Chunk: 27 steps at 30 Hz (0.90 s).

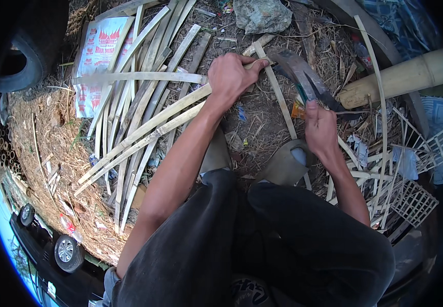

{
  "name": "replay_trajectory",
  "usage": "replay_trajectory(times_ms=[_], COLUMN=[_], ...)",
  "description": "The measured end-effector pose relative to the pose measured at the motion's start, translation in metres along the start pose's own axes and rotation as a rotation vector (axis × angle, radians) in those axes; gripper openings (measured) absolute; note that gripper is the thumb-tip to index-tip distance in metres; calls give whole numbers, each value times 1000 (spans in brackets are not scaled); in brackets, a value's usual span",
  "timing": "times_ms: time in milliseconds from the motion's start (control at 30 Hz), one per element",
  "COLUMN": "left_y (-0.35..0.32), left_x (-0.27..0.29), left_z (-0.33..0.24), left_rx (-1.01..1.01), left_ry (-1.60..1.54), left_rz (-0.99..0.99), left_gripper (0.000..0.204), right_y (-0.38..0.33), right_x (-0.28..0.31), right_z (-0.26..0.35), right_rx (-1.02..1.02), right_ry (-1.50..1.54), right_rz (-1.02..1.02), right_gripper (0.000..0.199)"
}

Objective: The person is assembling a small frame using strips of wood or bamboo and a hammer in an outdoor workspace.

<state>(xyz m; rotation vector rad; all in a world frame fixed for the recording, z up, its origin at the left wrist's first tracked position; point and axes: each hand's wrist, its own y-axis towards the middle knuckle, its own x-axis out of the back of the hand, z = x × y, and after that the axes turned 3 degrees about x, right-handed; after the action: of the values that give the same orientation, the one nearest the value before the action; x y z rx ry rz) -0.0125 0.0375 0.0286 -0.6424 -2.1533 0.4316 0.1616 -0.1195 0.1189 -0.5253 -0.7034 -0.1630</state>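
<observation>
My left hand [230,77] is closed round a pale split bamboo strip [152,124], whose tip pokes out past the thumb. From the fist the strip runs down to the left; a second strip lies close along it, and I cannot tell if that one is gripped too. A dark, broad-bladed machete [291,66] is in my right hand [320,128], fingers wrapped round its handle. Its blade points up and left, its end near the held strip's tip. Between the hands a narrow strip [279,94] slants over the ground towards my right shoe [284,166].
Many loose bamboo strips [150,66] lie piled at the left, partly over a printed paper sheet [101,53]. A rock [262,15] sits at the far side. To the right are a thick bamboo pole [400,79] and a lattice piece [415,203]. A parked vehicle [40,256] shows lower left.
</observation>
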Motion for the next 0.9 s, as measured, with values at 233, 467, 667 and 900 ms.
replay_trajectory(times_ms=[233,467,667,900], left_y=[0,3,-1,2], left_x=[6,2,3,-1], left_z=[-6,-9,-3,-4], left_rx=[30,16,-14,-90], left_ry=[28,-25,23,17], left_rz=[13,-13,-8,-24], left_gripper=[49,51,52,48], right_y=[-11,-12,-11,-2], right_x=[-5,-3,1,-9], right_z=[-8,-9,9,-14], right_rx=[33,78,20,-121], right_ry=[208,176,105,5], right_rz=[-78,-38,-54,24], right_gripper=[67,66,69,79])
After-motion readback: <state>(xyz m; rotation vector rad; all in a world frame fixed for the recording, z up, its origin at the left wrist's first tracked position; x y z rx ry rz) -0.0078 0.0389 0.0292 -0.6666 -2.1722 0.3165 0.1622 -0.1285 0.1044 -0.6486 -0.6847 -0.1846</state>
